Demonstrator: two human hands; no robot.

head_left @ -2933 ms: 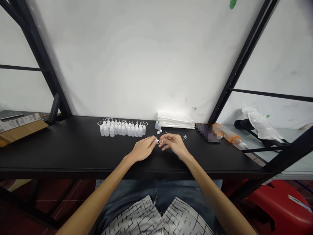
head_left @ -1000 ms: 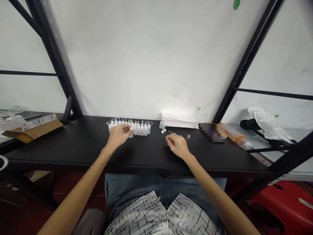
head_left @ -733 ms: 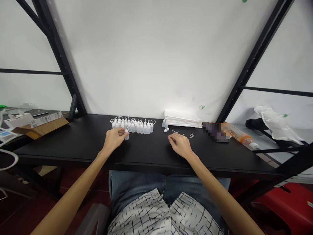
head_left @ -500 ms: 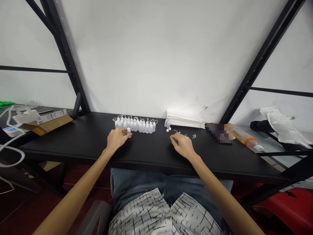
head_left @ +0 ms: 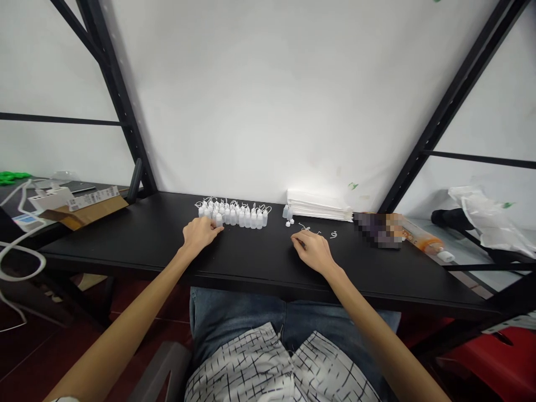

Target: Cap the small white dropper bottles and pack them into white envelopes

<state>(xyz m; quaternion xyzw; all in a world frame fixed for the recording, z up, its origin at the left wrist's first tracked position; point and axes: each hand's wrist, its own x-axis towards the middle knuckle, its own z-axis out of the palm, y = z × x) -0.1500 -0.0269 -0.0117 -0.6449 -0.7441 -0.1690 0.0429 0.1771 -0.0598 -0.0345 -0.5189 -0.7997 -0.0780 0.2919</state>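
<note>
My left hand rests on the black table top with its fingertips against a small translucent dropper bottle. That bottle stands at the front of a tight group of several such bottles with thin white cords looped at their tips. My right hand lies on the table, fingers curled, close to loose white cords. Nothing shows in it. Two more bottles and small white caps stand beyond it.
A stack of white sheets lies at the table's back edge. Further right are a pixelated object and an orange-labelled tube. A cardboard box sits on a side surface at left. My knees lie below the table's front edge.
My hands have come apart from the cord they held together at centre. The left hand moved left to the bottle group, carrying a bottle to its front edge. The view has tilted slightly.
</note>
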